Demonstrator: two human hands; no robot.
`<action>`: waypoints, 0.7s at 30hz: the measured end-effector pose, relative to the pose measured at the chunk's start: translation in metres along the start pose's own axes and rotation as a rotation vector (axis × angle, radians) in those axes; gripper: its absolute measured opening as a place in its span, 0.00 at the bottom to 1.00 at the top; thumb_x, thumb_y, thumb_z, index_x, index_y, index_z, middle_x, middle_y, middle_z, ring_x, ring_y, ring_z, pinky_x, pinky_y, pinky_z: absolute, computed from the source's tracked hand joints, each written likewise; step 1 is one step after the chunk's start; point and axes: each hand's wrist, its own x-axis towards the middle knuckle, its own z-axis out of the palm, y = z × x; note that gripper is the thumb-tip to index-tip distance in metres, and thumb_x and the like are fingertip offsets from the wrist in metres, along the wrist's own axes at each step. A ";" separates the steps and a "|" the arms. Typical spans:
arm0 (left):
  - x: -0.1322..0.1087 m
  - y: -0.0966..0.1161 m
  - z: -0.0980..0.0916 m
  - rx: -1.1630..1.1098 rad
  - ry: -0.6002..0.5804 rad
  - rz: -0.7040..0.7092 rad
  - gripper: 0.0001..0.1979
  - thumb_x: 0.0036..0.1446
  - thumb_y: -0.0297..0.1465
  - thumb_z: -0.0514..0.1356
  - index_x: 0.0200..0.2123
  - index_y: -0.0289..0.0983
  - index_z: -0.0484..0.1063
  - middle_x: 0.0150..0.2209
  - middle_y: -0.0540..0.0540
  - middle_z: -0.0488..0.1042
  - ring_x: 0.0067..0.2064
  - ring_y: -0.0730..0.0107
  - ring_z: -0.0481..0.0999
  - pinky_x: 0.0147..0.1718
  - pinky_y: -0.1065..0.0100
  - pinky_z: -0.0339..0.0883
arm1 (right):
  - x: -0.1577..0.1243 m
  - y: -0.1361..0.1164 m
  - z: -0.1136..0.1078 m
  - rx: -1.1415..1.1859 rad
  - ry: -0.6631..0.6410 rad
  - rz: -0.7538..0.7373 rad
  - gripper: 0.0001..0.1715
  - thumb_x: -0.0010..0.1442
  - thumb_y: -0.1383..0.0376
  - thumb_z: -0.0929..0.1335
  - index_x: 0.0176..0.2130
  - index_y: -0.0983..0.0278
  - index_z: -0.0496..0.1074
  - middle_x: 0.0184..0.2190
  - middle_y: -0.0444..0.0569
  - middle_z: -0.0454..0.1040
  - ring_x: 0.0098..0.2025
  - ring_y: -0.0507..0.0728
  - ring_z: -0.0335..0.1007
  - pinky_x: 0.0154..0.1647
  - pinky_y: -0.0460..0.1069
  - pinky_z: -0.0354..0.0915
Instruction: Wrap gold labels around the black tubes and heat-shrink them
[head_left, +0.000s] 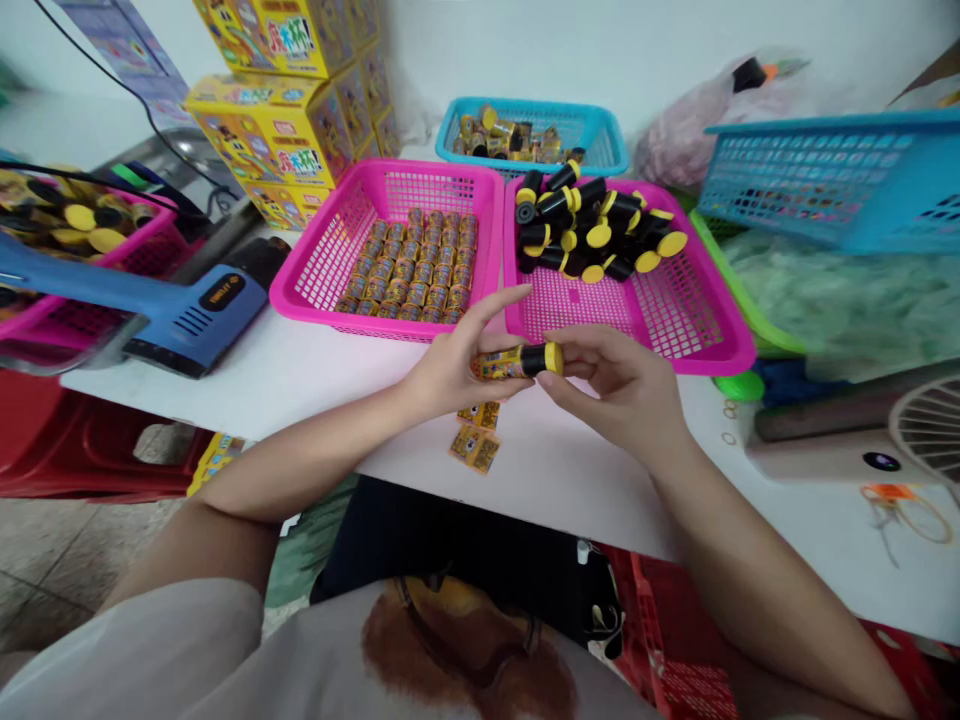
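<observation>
My left hand (pixel 446 370) is wrapped round a small bottle (pixel 501 364) with a printed yellow label, lying sideways above the table. At its right end is a black and yellow cap (pixel 544 358), pinched between the thumb and fingers of my right hand (pixel 626 385). Below the hands, flat printed yellow labels (pixel 474 448) lie on the white table (pixel 570 470). Just beyond my left hand, a pink basket (pixel 315 262) holds rows of small printed containers (pixel 420 262). A second pink basket (pixel 694 320), past my right hand, holds many black and yellow caps (pixel 596 225).
A blue heat gun (pixel 199 310) lies at left, near stacked yellow boxes (pixel 277 135). Another pink basket (pixel 146 250) of capped pieces stands at far left. Blue baskets (pixel 611 140) are at the back and right. A fan (pixel 930 430) stands at right.
</observation>
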 end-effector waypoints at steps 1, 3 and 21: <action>0.000 -0.001 0.000 0.058 -0.001 0.059 0.40 0.67 0.46 0.64 0.73 0.46 0.48 0.49 0.44 0.82 0.46 0.63 0.86 0.49 0.61 0.81 | 0.000 -0.001 -0.001 0.001 -0.003 0.023 0.18 0.57 0.62 0.78 0.48 0.57 0.79 0.38 0.46 0.79 0.40 0.53 0.79 0.44 0.51 0.81; 0.000 -0.002 0.000 0.195 -0.013 0.179 0.34 0.71 0.40 0.61 0.73 0.45 0.50 0.51 0.43 0.82 0.48 0.64 0.85 0.50 0.62 0.81 | 0.001 -0.003 -0.002 -0.002 -0.005 0.072 0.18 0.55 0.63 0.78 0.46 0.59 0.80 0.35 0.45 0.80 0.35 0.52 0.78 0.40 0.50 0.80; 0.001 0.000 0.000 0.777 0.010 0.547 0.28 0.74 0.26 0.54 0.73 0.37 0.53 0.46 0.42 0.81 0.48 0.63 0.82 0.51 0.60 0.79 | 0.003 -0.019 0.001 -0.098 0.093 0.349 0.18 0.46 0.55 0.82 0.34 0.62 0.82 0.25 0.44 0.79 0.20 0.50 0.71 0.21 0.48 0.73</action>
